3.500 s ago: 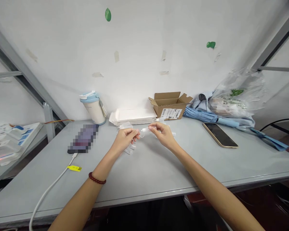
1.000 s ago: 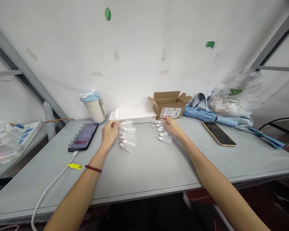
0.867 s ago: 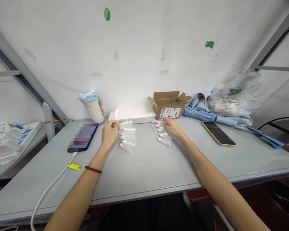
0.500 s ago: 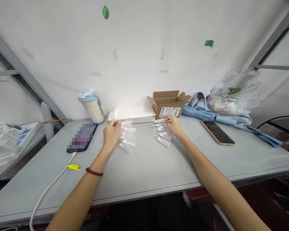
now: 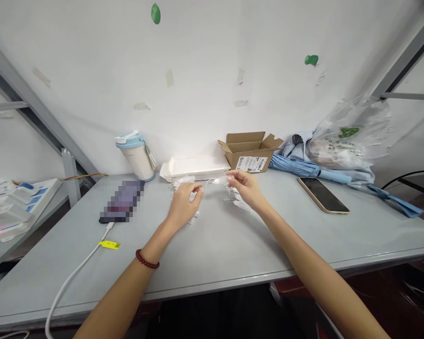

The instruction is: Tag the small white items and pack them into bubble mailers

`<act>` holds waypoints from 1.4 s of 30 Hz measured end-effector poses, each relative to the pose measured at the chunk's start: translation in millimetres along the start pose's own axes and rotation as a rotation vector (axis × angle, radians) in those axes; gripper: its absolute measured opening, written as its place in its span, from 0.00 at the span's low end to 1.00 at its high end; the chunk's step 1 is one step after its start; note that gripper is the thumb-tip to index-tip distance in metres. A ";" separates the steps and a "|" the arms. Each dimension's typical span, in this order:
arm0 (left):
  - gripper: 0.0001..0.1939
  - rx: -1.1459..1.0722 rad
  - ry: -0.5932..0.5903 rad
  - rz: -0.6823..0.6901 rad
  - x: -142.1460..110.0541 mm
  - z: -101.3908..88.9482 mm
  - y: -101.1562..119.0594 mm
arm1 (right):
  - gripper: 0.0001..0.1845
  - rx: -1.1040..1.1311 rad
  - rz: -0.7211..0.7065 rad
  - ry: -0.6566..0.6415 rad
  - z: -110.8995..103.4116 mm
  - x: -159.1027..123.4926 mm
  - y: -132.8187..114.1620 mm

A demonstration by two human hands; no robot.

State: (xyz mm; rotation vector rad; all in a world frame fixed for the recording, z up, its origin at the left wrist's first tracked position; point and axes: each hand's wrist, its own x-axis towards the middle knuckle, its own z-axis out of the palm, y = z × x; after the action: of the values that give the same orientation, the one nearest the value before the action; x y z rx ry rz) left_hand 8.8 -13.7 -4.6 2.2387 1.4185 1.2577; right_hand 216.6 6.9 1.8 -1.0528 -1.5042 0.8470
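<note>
My right hand (image 5: 246,188) pinches a small translucent white tag (image 5: 219,180) by its right end, just above the table. A thin white string loops from the tag's left end. Close to that loop is my left hand (image 5: 183,202), its thumb and forefinger drawn together; whether the string is between them cannot be made out. Under and behind the left hand lie several similar tags (image 5: 184,180), mostly covered by it. More stringed tags (image 5: 242,203) lie below the right hand, partly hidden.
Behind the hands are a stack of flat white boxes (image 5: 199,165) and an open cardboard box (image 5: 250,157). A cup (image 5: 136,157) and a charging phone (image 5: 123,202) stand left. On the right are another phone (image 5: 323,195), a blue umbrella (image 5: 297,165) and a plastic bag (image 5: 349,136).
My right hand has lifted one tag from the right group and moved it slightly left. My left hand has moved right from its group, toward the tag's string.
</note>
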 end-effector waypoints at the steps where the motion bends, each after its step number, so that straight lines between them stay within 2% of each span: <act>1: 0.11 -0.003 -0.044 -0.006 -0.4 0.0 0.5 | 0.16 -0.002 0.003 -0.011 1.9 -1.5 -0.9; 5: 0.13 -0.009 -0.151 -0.032 -0.6 0.3 1.4 | 0.16 -0.021 -0.004 -0.043 6.3 -5.2 -3.1; 10: 0.13 -0.135 -0.138 -0.207 2.2 -0.1 1.9 | 0.16 -0.022 -0.011 -0.054 7.8 -6.3 -4.3; 16: 0.16 -0.312 -0.153 -0.288 5.3 -2.0 -1.4 | 0.16 -0.005 0.011 -0.078 7.8 -7.0 -7.0; 28: 0.17 -0.392 -0.185 -0.324 6.1 -4.0 2.1 | 0.16 -0.016 0.004 -0.091 7.9 -6.3 -4.8; 42: 0.15 -0.293 -0.185 -0.294 4.1 -2.8 3.2 | 0.09 -0.202 -0.070 -0.079 7.6 -7.6 -8.0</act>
State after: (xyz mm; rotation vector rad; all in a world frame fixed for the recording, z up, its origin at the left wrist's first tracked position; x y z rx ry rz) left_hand 9.5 -12.7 1.2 1.8246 1.3363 1.0542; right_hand 208.0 -2.9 5.0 -1.1163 -1.7114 0.7055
